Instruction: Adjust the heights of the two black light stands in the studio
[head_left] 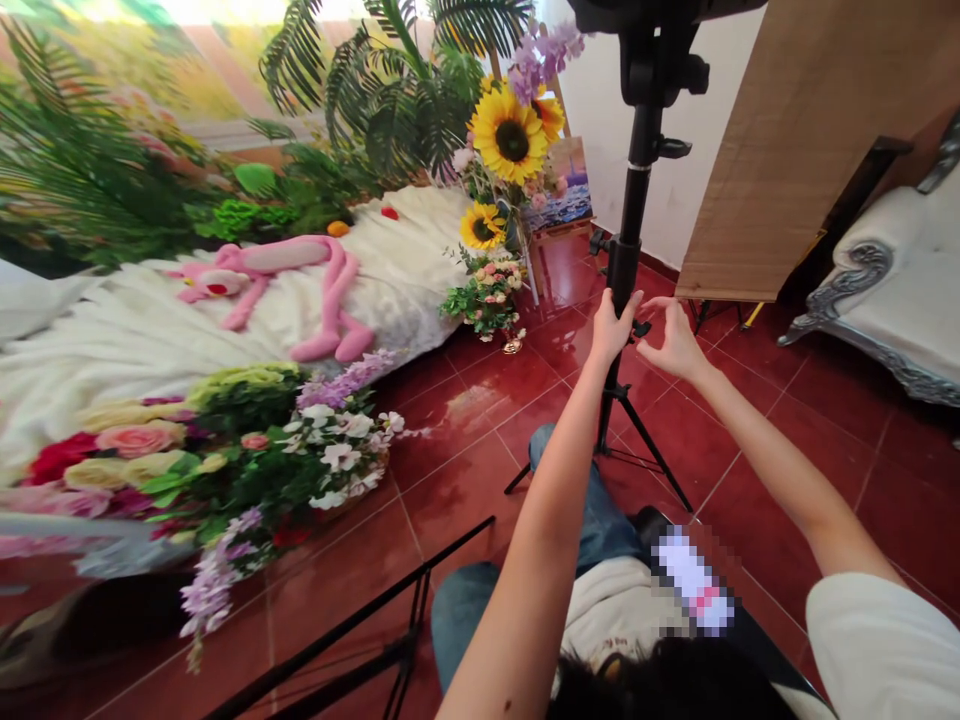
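Note:
My left hand [618,320] is wrapped round the pole of a black light stand [634,205], just under a thick collar. The stand is upright, its spread legs [651,455] resting on the tiled floor. Right beside the pole is my right hand [675,340], its thumb and fingers curved but apart, close to a small black knob [641,328]. I see no grip on that knob. The top of the stand carries a dark fixture [660,15], cut off by the upper edge of the view.
Jeans-clad legs [611,515] and a blurred-out bright screen [694,580] are below my arms. Black stand legs [360,630] lie at lower left. Flowers [337,450] and a pink plush toy [292,258] on white cloth are left; sunflowers [511,140] stand behind. A silver-trimmed sofa [892,270] is right.

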